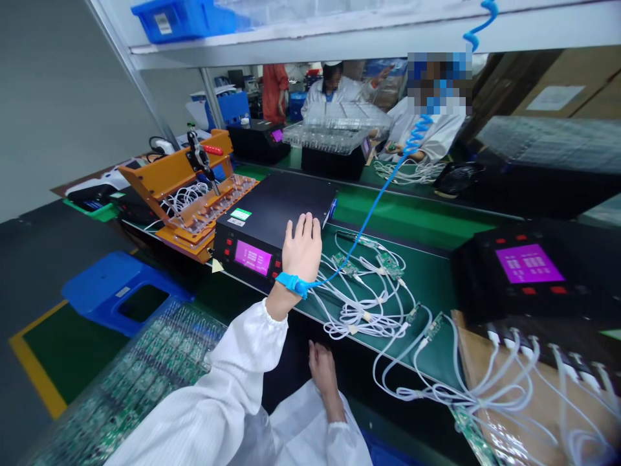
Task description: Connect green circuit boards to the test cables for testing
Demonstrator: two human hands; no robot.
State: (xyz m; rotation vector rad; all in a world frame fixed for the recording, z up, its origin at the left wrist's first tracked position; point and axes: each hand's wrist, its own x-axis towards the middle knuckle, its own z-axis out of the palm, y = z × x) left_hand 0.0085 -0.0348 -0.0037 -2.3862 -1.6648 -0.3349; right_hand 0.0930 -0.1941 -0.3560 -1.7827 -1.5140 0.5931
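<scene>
The left hand (301, 249) hides the front right corner of a black box (286, 197); its palm is out of sight, so contact is unclear. Its grip is flat, fingers straight. The right hand (324, 370) hangs low; whether its grip holds anything cannot be told. The box sits on the green tabletop (436, 275) between an orange frame (160, 171) and tangled white cables (361, 317). Its purple screen (253, 257) is lit, the writing too small to read. A second box (480, 265) runs out of view.
</scene>
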